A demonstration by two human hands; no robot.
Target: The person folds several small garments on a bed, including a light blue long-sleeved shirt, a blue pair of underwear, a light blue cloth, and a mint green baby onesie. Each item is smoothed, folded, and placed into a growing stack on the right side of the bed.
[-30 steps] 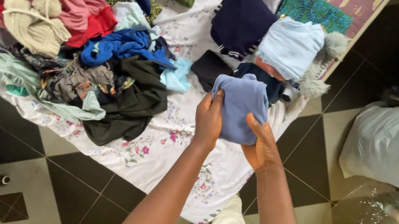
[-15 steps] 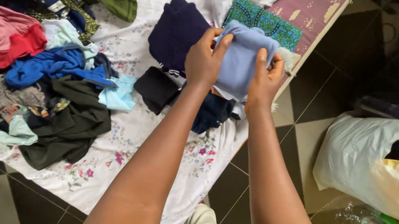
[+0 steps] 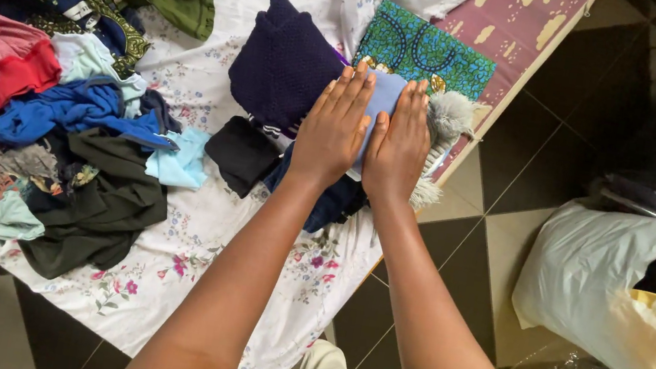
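Observation:
My left hand and my right hand lie flat, side by side, fingers together, pressing down on a folded light blue garment. It tops a small stack of folded clothes near the right edge of a bed covered by a white floral sheet. A folded dark navy knit lies just left of the stack. A folded green and blue patterned cloth lies behind it. A grey fluffy item sticks out at the right, next to my right hand.
A jumbled pile of unfolded clothes in pink, blue, black and green fills the left of the bed. A small black folded piece lies beside the stack. On the checkered floor at the right stands a white plastic bag.
The light blue garment went from being held up in both hands to lying on the stack. Both hands now press flat on it, and the view has shifted left.

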